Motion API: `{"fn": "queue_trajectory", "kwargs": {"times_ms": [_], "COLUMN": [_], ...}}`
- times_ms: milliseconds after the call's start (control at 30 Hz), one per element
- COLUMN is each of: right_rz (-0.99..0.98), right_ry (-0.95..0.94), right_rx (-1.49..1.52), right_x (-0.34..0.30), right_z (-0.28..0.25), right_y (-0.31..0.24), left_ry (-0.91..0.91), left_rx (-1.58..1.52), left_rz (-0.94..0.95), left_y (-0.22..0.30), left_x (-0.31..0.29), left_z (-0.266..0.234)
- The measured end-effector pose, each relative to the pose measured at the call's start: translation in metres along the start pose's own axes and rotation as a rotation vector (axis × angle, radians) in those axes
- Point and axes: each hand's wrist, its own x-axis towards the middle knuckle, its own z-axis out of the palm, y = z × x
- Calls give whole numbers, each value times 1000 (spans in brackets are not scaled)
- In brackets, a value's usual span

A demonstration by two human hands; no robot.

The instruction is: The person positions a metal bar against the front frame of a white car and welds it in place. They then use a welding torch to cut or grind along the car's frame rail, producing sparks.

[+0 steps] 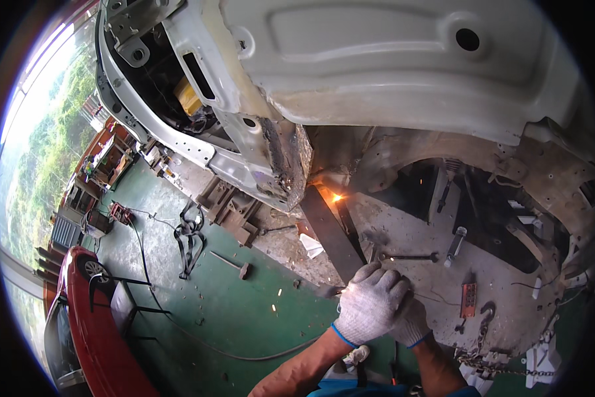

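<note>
Fingers curl on left hand, partly obscuring right hand; anything held is hidden.

You're facing daylight washing out far left of white car body; orange spark glaring at its lower edge; shadow filling its cavities; fisheye bending lines around it.

One left hand and one right hand, two in all, both gloved in off-white knit with blue cuffs. One pale grey metal car shell. One glossy red car, with one wheel in view. One long, flat, dark bar and one bright orange glowing spot. One long-handled metal hammer, one slim dark metal wrench. One red rectangular piece, one curved hook, one tangled black strap bundle.
</note>
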Motion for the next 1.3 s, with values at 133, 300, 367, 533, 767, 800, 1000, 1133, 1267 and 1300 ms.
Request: {"fn": "queue_trajectory", "kwargs": {"times_ms": [133,300,367,533,767,800,1000,1133,1267,1300], "right_rz": [21,73,94,114,-3,-17,-27,15,-29,-73], "right_ry": [-108,-101,-121,-142,14,26,79,39,68,91], "right_rx": [-8,15,29,27,4,-3,-3,16,-21,-36], "right_x": [-1,0,0,0,-2,-2,-4,-4,-4,-5], "right_z": [-5,-4,-4,-1,10,12,17,17,14,13], "right_y": [-3,-3,-2,1,6,7,8,8,7,6], "left_ry": [-5,19,28,29,25,23,30,35,10,-16], "left_rx": [5,-15,-19,-14,-18,-13,-21,-18,-17,-15], "left_rz": [-3,-1,0,-10,-2,1,10,11,5,-6], "left_y": [0,0,0,0,0,0,0,-1,-1,0], "left_x": [1,1,1,2,3,3,3,3,3,2], "left_z": [0,0,0,-1,-2,-2,-2,-2,-1,-1]}}
